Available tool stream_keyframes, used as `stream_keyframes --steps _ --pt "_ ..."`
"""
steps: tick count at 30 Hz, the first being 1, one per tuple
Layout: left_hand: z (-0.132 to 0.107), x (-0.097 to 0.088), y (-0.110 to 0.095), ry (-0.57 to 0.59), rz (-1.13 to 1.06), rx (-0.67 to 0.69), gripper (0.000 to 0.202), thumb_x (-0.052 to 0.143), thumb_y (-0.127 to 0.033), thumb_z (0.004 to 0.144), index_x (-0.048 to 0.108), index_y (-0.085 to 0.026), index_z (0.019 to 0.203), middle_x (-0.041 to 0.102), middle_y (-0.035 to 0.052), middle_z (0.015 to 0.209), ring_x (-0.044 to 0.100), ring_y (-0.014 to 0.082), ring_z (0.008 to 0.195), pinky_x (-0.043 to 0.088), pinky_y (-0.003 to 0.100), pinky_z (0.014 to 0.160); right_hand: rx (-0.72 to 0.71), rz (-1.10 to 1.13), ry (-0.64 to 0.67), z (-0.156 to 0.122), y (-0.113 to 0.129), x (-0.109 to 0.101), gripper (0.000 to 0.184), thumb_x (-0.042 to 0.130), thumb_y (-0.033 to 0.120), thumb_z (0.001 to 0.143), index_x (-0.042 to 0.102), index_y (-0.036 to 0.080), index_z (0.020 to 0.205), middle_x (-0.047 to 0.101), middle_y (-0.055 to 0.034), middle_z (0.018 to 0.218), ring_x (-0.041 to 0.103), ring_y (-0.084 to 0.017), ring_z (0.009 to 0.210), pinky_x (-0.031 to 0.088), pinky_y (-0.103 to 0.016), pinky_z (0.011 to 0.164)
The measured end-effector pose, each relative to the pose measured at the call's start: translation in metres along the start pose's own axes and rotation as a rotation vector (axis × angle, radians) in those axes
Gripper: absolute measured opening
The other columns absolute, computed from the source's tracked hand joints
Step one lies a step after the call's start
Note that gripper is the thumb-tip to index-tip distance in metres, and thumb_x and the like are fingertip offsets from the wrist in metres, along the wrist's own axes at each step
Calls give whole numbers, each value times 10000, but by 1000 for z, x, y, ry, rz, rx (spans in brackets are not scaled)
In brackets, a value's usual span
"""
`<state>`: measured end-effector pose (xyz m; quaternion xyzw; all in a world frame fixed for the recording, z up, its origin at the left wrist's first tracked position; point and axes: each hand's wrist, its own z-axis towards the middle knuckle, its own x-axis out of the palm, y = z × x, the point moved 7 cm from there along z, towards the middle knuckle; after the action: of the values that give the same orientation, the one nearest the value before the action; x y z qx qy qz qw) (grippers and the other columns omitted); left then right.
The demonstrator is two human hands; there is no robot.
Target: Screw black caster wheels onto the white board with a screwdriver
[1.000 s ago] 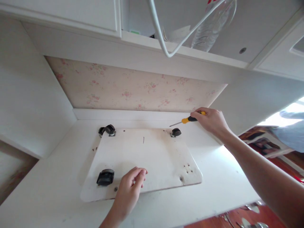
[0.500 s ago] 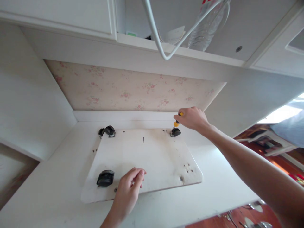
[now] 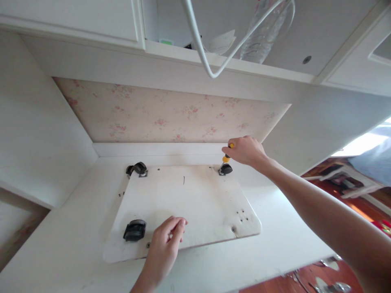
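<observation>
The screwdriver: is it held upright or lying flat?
The screwdriver is held roughly upright, slightly tilted: the right hand grips it, pointing it down beside the far-right caster.

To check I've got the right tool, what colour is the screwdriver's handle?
The screwdriver's handle is yellow and black where visible, best seen in the head view.

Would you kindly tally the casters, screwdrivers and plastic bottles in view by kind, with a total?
Casters: 4 (one front left, two close together back left, one back right)
Screwdriver: 1 (in the right hand)
Plastic bottle: 1
Total: 6
</observation>
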<state>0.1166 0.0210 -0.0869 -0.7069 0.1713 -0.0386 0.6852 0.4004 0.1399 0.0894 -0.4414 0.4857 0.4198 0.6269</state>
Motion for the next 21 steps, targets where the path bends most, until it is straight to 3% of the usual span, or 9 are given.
stream_keyframes --steps 15,21 --pt "-1 1 0 20 24 1 330 526 -481 940 711 -215 876 668 35 791 582 168 663 437 235 608 3 -35 84 6 2 1 433 449 466 830 740 201 1012 701 -173 1001 646 -346 908 441 -373 668" --pt "-2 2 2 28 52 7 361 498 -500 950 701 -203 924 656 28 783 582 169 679 441 236 631 -120 -46 179 10 10 0 528 387 517 916 508 230 1342 688 -166 1111 639 -355 968 448 -437 762"
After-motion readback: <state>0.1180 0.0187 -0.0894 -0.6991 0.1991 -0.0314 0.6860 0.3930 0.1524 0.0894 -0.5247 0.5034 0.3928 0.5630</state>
